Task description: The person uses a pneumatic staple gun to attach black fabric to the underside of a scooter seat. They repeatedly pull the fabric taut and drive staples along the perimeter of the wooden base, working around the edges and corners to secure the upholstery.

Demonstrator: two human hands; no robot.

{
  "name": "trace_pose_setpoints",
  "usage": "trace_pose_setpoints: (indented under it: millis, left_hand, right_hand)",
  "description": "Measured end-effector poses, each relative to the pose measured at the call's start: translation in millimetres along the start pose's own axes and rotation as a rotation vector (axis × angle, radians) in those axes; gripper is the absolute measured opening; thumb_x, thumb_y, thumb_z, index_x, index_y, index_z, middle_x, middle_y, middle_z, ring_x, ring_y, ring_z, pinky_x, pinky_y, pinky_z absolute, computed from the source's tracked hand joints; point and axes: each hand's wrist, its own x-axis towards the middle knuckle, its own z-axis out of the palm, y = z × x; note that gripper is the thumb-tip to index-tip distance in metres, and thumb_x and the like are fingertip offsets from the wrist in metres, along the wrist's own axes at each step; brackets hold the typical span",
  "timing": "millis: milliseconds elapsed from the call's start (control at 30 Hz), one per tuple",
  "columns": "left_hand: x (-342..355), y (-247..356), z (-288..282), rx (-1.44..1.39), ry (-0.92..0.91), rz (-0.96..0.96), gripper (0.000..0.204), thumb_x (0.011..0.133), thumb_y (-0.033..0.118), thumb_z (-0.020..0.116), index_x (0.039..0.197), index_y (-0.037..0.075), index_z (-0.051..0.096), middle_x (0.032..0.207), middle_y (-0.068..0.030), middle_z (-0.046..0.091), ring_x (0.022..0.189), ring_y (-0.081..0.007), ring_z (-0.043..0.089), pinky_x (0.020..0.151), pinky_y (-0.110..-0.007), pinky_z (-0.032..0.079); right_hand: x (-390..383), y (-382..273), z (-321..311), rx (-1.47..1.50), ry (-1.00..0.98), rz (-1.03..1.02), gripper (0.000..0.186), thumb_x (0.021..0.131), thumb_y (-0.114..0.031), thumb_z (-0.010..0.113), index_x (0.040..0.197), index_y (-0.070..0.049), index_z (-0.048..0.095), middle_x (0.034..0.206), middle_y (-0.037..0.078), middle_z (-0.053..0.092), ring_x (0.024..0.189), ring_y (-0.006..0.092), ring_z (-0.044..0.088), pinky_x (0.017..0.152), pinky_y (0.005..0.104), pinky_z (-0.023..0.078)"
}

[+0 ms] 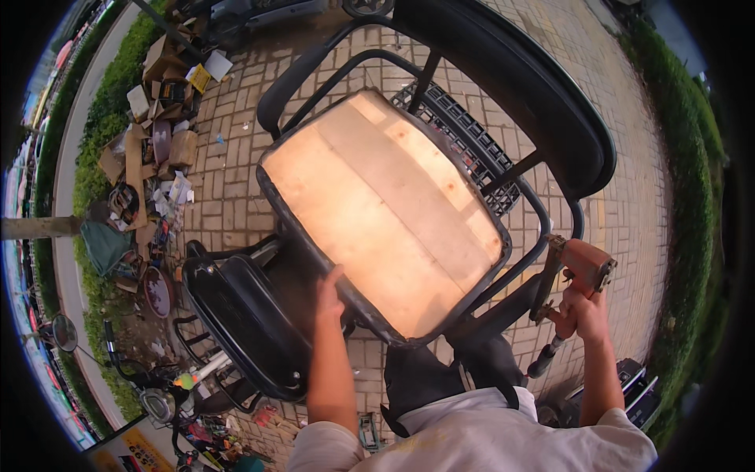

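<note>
In front of me a wooden seat board [385, 212] faces up, its black covering showing around the edges. It lies within the black metal frame of a three-wheeled vehicle. My left hand [329, 296] rests at the board's near-left edge, fingers stretched out and nothing visibly held. On the right, my right hand [582, 315] is wrapped round the handle of an orange-red pneumatic staple gun [588, 266]. The tool is held up beside the frame, apart from the board; a hose fitting hangs below its handle.
A padded black backrest [519, 86] rises at the far right, above a black plastic grate [464, 134]. A black saddle [244, 326] stands at left, near handlebars with a round gauge [159, 405]. Cardboard and scrap [149, 157] line the left hedge. Brick paving [629, 157] surrounds the vehicle.
</note>
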Motion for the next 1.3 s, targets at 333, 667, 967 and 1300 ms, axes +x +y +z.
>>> trace_pose_setpoints:
  millis: [333,667,967,1300]
  left_hand:
    - [8.5,-55.5,-97.8,-0.223,-0.067,-0.185,0.067,0.083,0.031,0.073,0.139,0.003,0.053,0.136,-0.0165,0.061,0.124,-0.0375,0.057,0.112,-0.051,0.042]
    - [38.7,-47.0,-99.1,-0.19,-0.032,-0.117,0.059,0.083,0.032,0.071,0.131,0.003,0.058,0.131,-0.0151,0.063,0.12,-0.0368,0.06,0.108,-0.05,0.046]
    - [1.3,26.3,-59.1,-0.004,0.22,0.076,0.035,0.084,0.029,0.074,0.108,0.004,0.066,0.1,-0.0094,0.068,0.093,-0.0258,0.068,0.082,-0.039,0.057]
    - [-139.3,75.5,40.5,-0.254,0.279,0.063,0.024,0.081,0.027,0.079,0.092,0.011,0.066,0.083,-0.0019,0.062,0.076,-0.0197,0.06,0.069,-0.035,0.052]
  right_hand:
    - [-18.5,-3.8,19.2,-0.058,0.005,-0.036,0.029,0.083,0.005,0.057,0.112,0.003,0.06,0.066,0.003,0.058,0.054,0.0124,0.056,0.05,0.0302,0.045]
    - [-18.7,3.9,15.2,-0.081,-0.003,-0.01,0.031,0.082,0.007,0.061,0.113,0.004,0.059,0.065,0.004,0.058,0.053,0.0109,0.055,0.048,0.0304,0.043]
    - [-18.6,0.8,7.3,0.016,0.041,-0.058,0.036,0.081,0.001,0.057,0.117,0.003,0.056,0.068,0.004,0.055,0.053,0.0142,0.054,0.051,0.0288,0.044]
    - [-6.9,-8.0,-45.7,-0.023,-0.028,-0.133,0.015,0.084,-0.01,0.062,0.095,0.0,0.059,0.065,0.006,0.057,0.055,0.0149,0.054,0.055,0.03,0.043]
